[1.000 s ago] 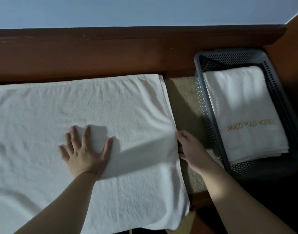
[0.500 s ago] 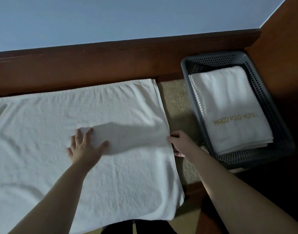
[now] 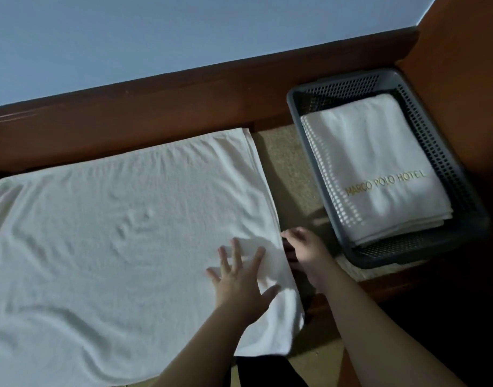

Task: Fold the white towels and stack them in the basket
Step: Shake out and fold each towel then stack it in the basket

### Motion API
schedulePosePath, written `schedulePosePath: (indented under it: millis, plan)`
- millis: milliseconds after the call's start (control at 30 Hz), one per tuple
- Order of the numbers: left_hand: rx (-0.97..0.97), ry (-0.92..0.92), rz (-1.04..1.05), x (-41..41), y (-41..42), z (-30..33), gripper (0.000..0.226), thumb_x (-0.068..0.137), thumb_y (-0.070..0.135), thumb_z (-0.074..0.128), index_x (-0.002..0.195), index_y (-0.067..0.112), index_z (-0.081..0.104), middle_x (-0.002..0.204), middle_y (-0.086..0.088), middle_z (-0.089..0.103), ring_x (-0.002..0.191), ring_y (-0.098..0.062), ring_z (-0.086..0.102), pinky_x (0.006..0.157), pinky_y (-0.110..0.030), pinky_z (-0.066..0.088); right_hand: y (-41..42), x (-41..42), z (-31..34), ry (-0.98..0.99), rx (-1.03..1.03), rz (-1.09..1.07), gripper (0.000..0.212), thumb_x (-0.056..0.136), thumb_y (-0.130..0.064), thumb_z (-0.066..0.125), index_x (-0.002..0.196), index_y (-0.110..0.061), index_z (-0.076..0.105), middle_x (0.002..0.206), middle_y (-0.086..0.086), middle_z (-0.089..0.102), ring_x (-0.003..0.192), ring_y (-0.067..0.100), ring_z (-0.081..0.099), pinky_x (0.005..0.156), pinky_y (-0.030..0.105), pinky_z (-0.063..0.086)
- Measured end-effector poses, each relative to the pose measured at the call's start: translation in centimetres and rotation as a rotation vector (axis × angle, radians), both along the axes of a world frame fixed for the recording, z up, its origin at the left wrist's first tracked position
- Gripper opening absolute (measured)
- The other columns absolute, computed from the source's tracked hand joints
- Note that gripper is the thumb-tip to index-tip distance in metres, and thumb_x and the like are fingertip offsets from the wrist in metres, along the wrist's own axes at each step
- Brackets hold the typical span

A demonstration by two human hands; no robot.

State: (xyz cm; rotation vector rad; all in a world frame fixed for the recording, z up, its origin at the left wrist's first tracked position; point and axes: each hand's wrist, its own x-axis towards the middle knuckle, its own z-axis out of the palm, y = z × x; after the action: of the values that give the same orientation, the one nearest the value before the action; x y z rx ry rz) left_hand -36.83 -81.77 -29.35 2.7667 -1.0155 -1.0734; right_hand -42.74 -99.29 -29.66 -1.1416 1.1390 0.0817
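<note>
A large white towel (image 3: 114, 241) lies spread flat, folded over on itself, with doubled layers showing at its right edge. My left hand (image 3: 241, 286) is flat with fingers spread, on or just over the towel near that edge. My right hand (image 3: 304, 252) is at the towel's right edge with its fingers curled at the hem; the exact hold is hidden in shadow. A grey perforated plastic basket (image 3: 474, 219) stands to the right. Inside it lies a folded white towel (image 3: 376, 166) with gold lettering on top.
A dark red wooden ledge (image 3: 184, 101) runs along the back, below a pale blue wall. A wooden panel (image 3: 463, 65) rises at the right behind the basket. A beige surface (image 3: 290, 174) shows between towel and basket.
My left hand has slid right across the towel, from its middle to near the right edge. The right hand stays at the hem. The view has tilted.
</note>
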Motion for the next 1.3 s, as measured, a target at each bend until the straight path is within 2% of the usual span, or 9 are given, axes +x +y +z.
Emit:
schedulePosePath:
  millis: [233,400,533,700,833,967,1100,1233,1300]
  plan:
    - [-0.014,0.049,0.03,0.4,-0.4,0.6,0.098,0.077,0.094,0.046,0.158,0.051,0.011,0.17,-0.003,-0.029,0.156,-0.042,-0.023,0.118,-0.076,0.01,-0.1,-1.4,0.7,0.044,-0.018,0.18,0.018,0.099,-0.034,0.071,0.109,-0.021,0.077,0.092,0.001,0.079,0.069,0.011,0.068,0.048,0.018,0.047]
    - [-0.032,0.091,0.013,0.9,0.1,0.9,0.096,0.075,0.09,0.055,0.155,0.053,0.016,0.171,-0.001,-0.027,0.156,-0.04,-0.023,0.12,-0.075,0.013,0.7,-1.5,1.0,-0.014,-0.06,0.272,0.014,0.093,-0.032,0.079,0.098,-0.019,0.078,0.093,-0.001,0.08,0.091,0.018,0.077,0.089,0.043,0.063]
    - [-0.044,0.129,0.009,1.5,0.4,1.4,0.093,0.076,0.087,0.06,0.153,0.053,0.021,0.171,0.002,-0.025,0.157,-0.037,-0.022,0.121,-0.074,0.013,1.3,-1.2,1.1,0.026,-0.137,0.239,0.023,0.093,-0.035,0.078,0.096,-0.014,0.07,0.092,0.003,0.077,0.09,0.022,0.075,0.084,0.042,0.062]
    - [-0.086,0.186,0.013,2.3,0.8,1.7,0.089,0.074,0.087,0.062,0.15,0.053,0.028,0.173,0.004,-0.02,0.159,-0.033,-0.019,0.121,-0.073,0.013,1.8,-2.1,1.4,0.045,0.079,0.155,0.019,0.106,-0.034,0.058,0.11,-0.018,0.067,0.109,0.006,0.074,0.101,0.027,0.071,0.086,0.048,0.063]
    - [-0.097,0.223,0.014,2.7,0.9,2.1,0.088,0.077,0.083,0.065,0.152,0.052,0.029,0.173,0.007,-0.02,0.159,-0.03,-0.02,0.12,-0.072,0.009,1.8,-3.2,2.0,0.04,0.094,0.243,0.014,0.102,-0.034,0.067,0.103,-0.024,0.076,0.1,-0.003,0.079,0.098,0.022,0.075,0.085,0.046,0.064]
    - [-0.094,0.268,0.031,2.9,0.9,2.1,0.085,0.076,0.078,0.065,0.149,0.046,0.035,0.172,0.008,-0.019,0.158,-0.029,-0.021,0.121,-0.072,0.009,2.8,-4.5,2.6,0.058,0.084,0.361,0.014,0.095,-0.037,0.075,0.104,-0.027,0.078,0.095,-0.007,0.08,0.091,0.015,0.077,0.071,0.03,0.061]
    - [-0.174,0.379,0.188,3.7,0.6,2.2,0.037,0.078,0.06,0.064,0.106,0.036,0.058,0.174,0.009,-0.007,0.16,-0.028,-0.016,0.121,-0.072,0.013,4.4,-6.4,2.2,0.005,-0.035,0.48,0.006,0.095,-0.024,0.075,0.097,-0.021,0.079,0.094,-0.005,0.08,0.089,0.008,0.075,0.082,0.027,0.056]
    - [-0.174,0.386,0.217,3.9,0.0,2.6,0.064,0.074,0.089,0.05,0.093,0.029,0.061,0.174,0.008,0.0,0.161,-0.03,-0.009,0.12,-0.07,0.02,6.6,-7.9,2.1,0.017,-0.178,0.552,0.006,0.093,-0.019,0.07,0.088,-0.016,0.069,0.078,-0.002,0.072,0.067,0.005,0.065,0.066,0.024,0.049]
    - [-0.117,0.327,0.134,3.4,0.0,2.5,0.054,0.078,0.085,0.06,0.087,0.032,0.058,0.174,0.005,-0.006,0.16,-0.034,-0.013,0.12,-0.071,0.02,7.7,-8.6,1.7,0.024,-0.242,0.548,0.011,0.091,-0.019,0.071,0.087,-0.022,0.061,0.081,-0.003,0.068,0.07,0.008,0.062,0.069,0.026,0.049]
